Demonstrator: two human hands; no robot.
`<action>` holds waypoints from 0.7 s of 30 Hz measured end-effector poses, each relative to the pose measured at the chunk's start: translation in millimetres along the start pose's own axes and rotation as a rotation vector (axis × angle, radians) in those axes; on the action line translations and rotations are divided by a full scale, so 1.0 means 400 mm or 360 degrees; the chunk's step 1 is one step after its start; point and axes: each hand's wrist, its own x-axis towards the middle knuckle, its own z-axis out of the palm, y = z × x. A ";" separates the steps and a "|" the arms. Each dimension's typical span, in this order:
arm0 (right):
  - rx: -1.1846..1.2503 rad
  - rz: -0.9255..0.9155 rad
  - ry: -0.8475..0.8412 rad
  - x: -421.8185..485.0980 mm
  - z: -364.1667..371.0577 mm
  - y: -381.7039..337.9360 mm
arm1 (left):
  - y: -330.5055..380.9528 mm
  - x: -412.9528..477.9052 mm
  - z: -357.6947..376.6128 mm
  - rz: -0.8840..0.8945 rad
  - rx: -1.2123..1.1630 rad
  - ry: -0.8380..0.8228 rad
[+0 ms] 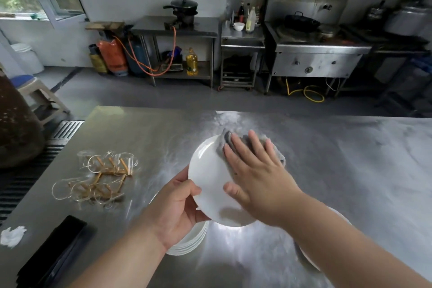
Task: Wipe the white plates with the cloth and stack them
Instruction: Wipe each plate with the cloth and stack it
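left hand [180,203] grips plate [210,180] by rim, lifted and tilted to brace wiping | right hand [259,177] flat, fingers spread, presses cloth [226,140] on plate face | plate stack [195,239] beneath left hand on desk [350,159], handy for stacking

No lettering is legible anywhere in this kitchen; the green label on the yellow plastic oil bottle [192,62] is too blurred to read.

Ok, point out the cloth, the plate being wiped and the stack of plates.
cloth [226,140]: head view, on the grey fold at its far edge.
plate [210,177]: head view, on its bare white face.
stack of plates [195,239]: head view, on its layered rims.
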 end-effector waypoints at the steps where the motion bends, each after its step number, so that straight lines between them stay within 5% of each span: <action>1: 0.0070 0.0036 0.0023 0.002 -0.005 0.008 | 0.002 0.005 0.007 0.0018 0.0000 -0.0010; 8: 0.0287 -0.0335 0.0016 -0.116 0.096 -0.065 | -0.009 0.031 0.015 0.0049 -0.0174 0.0095; 15: 0.0056 0.0084 0.0088 -0.022 0.021 0.050 | -0.011 0.053 0.049 0.0072 -0.0085 0.0105; 21: 0.0294 -0.0309 0.0033 -0.117 0.122 -0.025 | -0.007 0.080 0.052 0.0062 -0.0178 0.0218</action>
